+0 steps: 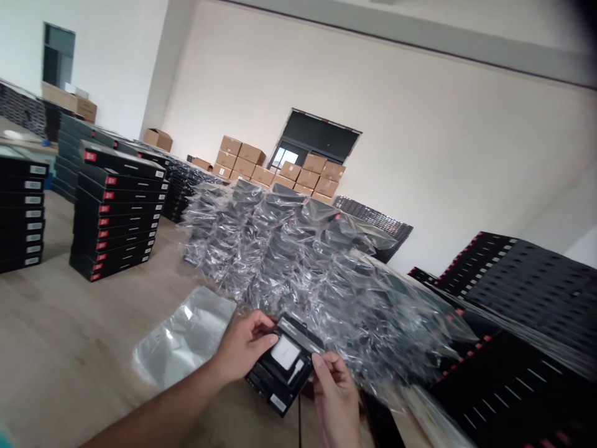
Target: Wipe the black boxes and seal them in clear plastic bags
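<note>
My left hand (245, 348) grips the left edge of a flat black box (284, 367) with a white panel on its face, fingers curled over its top. From below right, my right hand (333, 389) pinches the same box at its right edge. The box is held just above the wooden table (60, 348). An empty clear plastic bag (181, 339) lies flat on the table just left of my left hand. Right behind the box rises a big heap of bagged black items (303, 261) in shiny plastic.
Stacks of black boxes with red labels (116, 211) and with white labels (21, 214) stand at the left. More black boxes (513, 286) lie in rows at the right. Brown cartons (280, 168) are piled by the far white wall.
</note>
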A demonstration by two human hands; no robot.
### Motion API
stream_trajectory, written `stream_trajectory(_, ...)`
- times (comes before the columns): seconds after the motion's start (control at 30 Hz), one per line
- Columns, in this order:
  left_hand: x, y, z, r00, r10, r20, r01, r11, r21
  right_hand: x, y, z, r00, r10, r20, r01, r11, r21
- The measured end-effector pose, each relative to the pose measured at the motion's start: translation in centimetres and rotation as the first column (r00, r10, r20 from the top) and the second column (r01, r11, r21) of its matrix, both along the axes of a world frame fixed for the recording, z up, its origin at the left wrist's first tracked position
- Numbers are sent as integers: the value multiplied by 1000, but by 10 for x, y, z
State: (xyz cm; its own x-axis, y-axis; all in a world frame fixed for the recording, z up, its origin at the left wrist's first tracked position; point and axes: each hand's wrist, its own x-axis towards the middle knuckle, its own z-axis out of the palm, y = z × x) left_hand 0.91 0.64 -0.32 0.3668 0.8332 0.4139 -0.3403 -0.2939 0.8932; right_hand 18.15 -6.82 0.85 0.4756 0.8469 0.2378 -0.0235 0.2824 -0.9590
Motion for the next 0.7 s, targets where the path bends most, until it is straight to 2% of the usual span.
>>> stream_trajectory(0.07,-2,4,2,996,-73,59,76,996,-40,3,-1,4,998,-13,61,13,1000,9)
stream_trajectory(0.1,-5,8,2,994,-98,38,100,994,-51,4,-2,5,993,11,118,-10,1000,-10)
stream_trajectory(0.17,-11,15,-1,987,-126,-97,120,991,-61,6,-3,5,958,125,259,-103,990,-96)
stream_trajectory(0.23,-18,21,-9,948,-131,-290,126,991,-36,6,-4,3,884,264,385,-194,958,-210)
stream_trajectory(0.27,-21,23,-13,911,-118,-396,124,992,-11,6,-4,0,839,328,434,-227,936,-268)
stream_trajectory(0.33,-26,23,-19,786,-50,-616,97,994,43,6,-6,-3,759,413,504,-251,899,-358)
stream_trajectory(0.37,-27,21,-19,721,-22,-692,91,994,63,6,-6,-4,741,422,522,-243,894,-377)
stream_trajectory(0.4,-28,19,-17,687,-20,-726,99,993,66,5,-7,-3,742,417,525,-238,896,-376)
stream_trajectory(0.43,-28,17,-14,701,-43,-712,118,991,56,4,-8,-1,764,393,513,-231,908,-351)
stream_trajectory(0.5,-28,13,-3,826,-131,-548,174,984,26,3,-10,7,837,308,453,-210,944,-253)
stream_trajectory(0.57,-27,13,6,916,-144,-375,163,986,20,2,-10,13,880,258,399,-198,962,-186)
stream_trajectory(0.63,-25,15,6,929,-87,-360,104,994,27,3,-9,13,883,262,391,-195,960,-203)
stream_trajectory(0.7,-22,19,-4,902,-127,-412,143,990,7,6,-7,4,856,322,405,-222,936,-273)
